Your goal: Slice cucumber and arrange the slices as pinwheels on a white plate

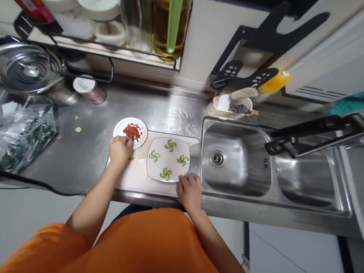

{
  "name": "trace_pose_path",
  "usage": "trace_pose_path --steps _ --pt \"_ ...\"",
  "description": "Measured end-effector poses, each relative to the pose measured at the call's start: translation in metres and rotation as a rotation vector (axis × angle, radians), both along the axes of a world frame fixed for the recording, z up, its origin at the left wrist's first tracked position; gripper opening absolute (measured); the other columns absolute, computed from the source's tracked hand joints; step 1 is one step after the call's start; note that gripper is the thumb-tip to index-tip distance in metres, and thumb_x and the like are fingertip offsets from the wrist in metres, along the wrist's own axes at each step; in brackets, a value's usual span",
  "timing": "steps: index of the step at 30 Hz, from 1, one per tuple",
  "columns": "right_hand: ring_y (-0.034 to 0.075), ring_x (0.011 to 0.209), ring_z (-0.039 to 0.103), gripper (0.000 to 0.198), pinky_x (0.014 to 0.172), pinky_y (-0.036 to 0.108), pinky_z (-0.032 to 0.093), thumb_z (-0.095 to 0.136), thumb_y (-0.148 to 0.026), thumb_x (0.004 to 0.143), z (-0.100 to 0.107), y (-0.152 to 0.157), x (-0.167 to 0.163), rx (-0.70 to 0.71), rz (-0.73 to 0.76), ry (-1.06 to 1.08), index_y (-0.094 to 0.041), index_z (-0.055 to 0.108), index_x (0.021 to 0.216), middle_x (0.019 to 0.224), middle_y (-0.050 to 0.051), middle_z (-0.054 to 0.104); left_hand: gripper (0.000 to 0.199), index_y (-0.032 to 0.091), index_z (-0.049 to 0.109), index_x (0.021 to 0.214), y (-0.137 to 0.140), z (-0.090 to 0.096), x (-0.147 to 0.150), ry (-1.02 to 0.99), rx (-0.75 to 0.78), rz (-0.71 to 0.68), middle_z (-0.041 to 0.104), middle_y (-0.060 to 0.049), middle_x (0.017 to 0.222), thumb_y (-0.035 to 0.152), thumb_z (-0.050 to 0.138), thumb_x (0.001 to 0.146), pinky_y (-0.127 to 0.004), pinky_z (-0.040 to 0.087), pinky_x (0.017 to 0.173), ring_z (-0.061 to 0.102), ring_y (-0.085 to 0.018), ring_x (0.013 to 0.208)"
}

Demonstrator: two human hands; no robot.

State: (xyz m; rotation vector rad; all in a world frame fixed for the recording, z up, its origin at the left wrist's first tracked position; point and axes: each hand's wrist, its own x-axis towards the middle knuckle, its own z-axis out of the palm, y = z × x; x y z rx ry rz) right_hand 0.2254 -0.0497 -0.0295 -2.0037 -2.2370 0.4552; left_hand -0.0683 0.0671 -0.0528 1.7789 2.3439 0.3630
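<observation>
A square white plate (pixel 167 161) was set on the right part of a pale cutting board (pixel 135 179), at the near edge of a steel counter (pixel 77 158). On it, four pinwheels of green slices (pixel 154 156) were laid out, one each toward the far, near, left and right sides. The near right corner of the plate was met by the bent fingers of the right hand (pixel 191 188); whether the rim was actually gripped could not be told. At the far left of the board a small round plate (pixel 119 128) was seen, on which red pieces (pixel 133 131) were heaped. The left hand (pixel 120 149) was held at its near rim with the fingers bunched together (anything pinched between them was hidden, so its grasp could not be told). Another bit of green (pixel 131 158) was partly seen just right of that hand. To the right, a double sink (pixel 239 162) was set into the counter; to the left, a clear bag of dark greens (pixel 27 142) was placed near a lidded pot (pixel 28 70).
</observation>
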Motion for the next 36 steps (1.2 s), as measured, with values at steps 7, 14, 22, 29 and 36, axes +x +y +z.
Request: trace_pose_path --steps 7,14,22,29,36 --pt "0.022 0.096 0.04 0.018 0.068 0.031 0.027 0.05 -0.022 0.088 0.0 0.0 0.0 0.005 -0.002 0.005 -0.023 0.067 0.096 0.095 0.007 0.059 0.024 0.018 0.07 0.08 -0.022 0.015 0.014 -0.14 0.13 -0.017 0.068 -0.008 0.082 0.032 0.05 0.081 -0.034 0.041 0.085 0.059 -0.022 0.082" --pt "0.023 0.097 0.04 0.018 0.068 0.03 0.027 0.05 -0.024 0.089 0.001 0.0 0.001 -0.016 0.001 0.006 -0.024 0.066 0.096 0.097 0.007 0.059 0.019 0.019 0.068 0.078 -0.047 0.011 0.063 -0.279 0.144 -0.259 0.069 -0.006 0.085 0.03 0.054 0.083 -0.033 0.041 0.084 0.057 -0.02 0.083" --pt "0.023 0.099 0.04 0.02 0.069 0.031 0.029 0.051 -0.022 0.087 0.0 -0.003 0.001 -0.001 0.006 0.021 -0.024 0.066 0.099 0.099 0.008 0.059 0.022 0.019 0.068 0.074 -0.053 0.0 0.076 -0.208 0.064 -0.244 0.066 -0.007 0.078 0.033 0.053 0.083 -0.034 0.039 0.08 0.055 -0.021 0.078" --pt "0.024 0.101 0.04 0.022 0.071 0.033 0.031 0.048 -0.023 0.088 0.0 -0.003 0.002 -0.002 0.01 0.037 -0.024 0.067 0.1 0.099 0.009 0.059 0.021 0.019 0.068 0.072 -0.054 0.001 0.08 -0.215 0.049 -0.203 0.066 -0.007 0.076 0.033 0.054 0.082 -0.034 0.039 0.081 0.054 -0.021 0.078" --pt "0.024 0.101 0.04 0.022 0.072 0.033 0.031 0.048 -0.024 0.088 -0.001 -0.004 0.002 -0.001 0.009 0.045 -0.024 0.066 0.101 0.1 0.008 0.059 0.02 0.02 0.067 0.071 -0.052 0.004 0.082 -0.217 0.038 -0.183 0.066 -0.007 0.076 0.031 0.055 0.081 -0.034 0.039 0.08 0.054 -0.021 0.077"
